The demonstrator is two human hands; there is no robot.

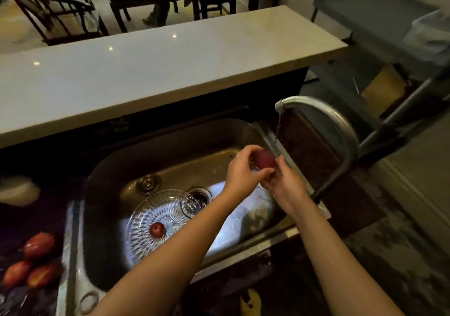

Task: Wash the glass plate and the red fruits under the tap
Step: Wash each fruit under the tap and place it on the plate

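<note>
I hold a dark red fruit (264, 159) between both hands at the right side of the steel sink (170, 145). My left hand (243, 172) grips it from the left and my right hand (287, 181) cups it from below right. A thin stream of water falls from the curved tap (323, 113) just above and to the right of the fruit. The cut-glass plate (155, 220) lies in the sink's front left with one red fruit (157, 229) on it. Three more red fruits (36, 245) rest on the dark counter at the far left.
A glass object (188, 205) sits by the drain (201, 195), and a metal plug (147, 183) lies left of it. A long pale counter (170, 57) runs behind the sink. A grey cart (379, 11) stands at the right, with chairs and a table beyond.
</note>
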